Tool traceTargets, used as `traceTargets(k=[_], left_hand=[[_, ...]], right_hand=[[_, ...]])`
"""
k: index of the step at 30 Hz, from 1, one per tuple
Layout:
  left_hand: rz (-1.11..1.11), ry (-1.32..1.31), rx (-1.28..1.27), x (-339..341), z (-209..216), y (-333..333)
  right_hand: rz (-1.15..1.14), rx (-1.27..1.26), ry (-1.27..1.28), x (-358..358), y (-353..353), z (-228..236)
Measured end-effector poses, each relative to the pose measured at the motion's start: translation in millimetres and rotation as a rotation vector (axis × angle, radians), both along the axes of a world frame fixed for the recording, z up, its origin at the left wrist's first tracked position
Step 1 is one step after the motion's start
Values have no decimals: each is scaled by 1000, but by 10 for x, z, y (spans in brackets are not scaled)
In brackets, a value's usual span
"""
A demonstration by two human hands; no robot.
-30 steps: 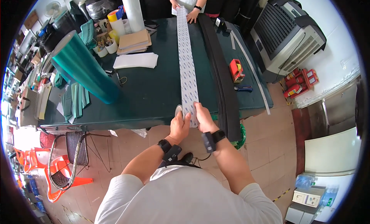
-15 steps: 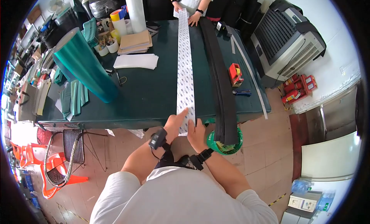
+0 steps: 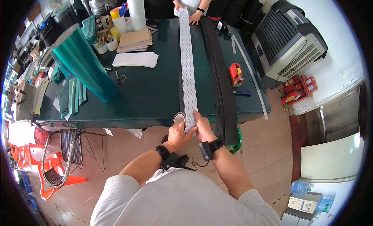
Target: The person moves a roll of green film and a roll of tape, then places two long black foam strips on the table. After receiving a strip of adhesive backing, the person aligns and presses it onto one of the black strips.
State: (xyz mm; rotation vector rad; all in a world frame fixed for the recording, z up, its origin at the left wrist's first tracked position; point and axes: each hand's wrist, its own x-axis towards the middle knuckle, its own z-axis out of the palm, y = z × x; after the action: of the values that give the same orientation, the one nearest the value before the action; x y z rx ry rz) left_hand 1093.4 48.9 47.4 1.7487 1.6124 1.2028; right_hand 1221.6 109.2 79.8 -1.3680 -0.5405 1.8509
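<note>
At the dark green counter [image 3: 155,90]'s near edge, the left hand [image 3: 179,134] grips a tape roll [image 3: 178,119], half hidden. The right hand [image 3: 202,127] pinches the long white printed strip [image 3: 187,62]'s end, fingertips covering it.

- My left hand [image 3: 178,134] is bare, with a black band and a small black device strapped at the wrist.
- My right hand [image 3: 202,128] is bare too, with a black wrist strap carrying a dark rectangular unit.
- I wear a white short-sleeved shirt.
</note>
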Motion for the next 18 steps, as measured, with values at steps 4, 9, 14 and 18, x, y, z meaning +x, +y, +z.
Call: traceTargets(k=[4,9,14,18], left_hand=[[74,-542,-374,-56,3,175],[214,-1117,-892,-85,259,324],[245,-598,-509,7,132,196],[167,-187,-241,70,110,-23]], right_hand=[[-26,276,-426,-122,-215,63],[62,552,-760,-119,-491,-210],[38,499,-480,-62,-361,-348],[-99,99,-10,-94,-29,-179]])
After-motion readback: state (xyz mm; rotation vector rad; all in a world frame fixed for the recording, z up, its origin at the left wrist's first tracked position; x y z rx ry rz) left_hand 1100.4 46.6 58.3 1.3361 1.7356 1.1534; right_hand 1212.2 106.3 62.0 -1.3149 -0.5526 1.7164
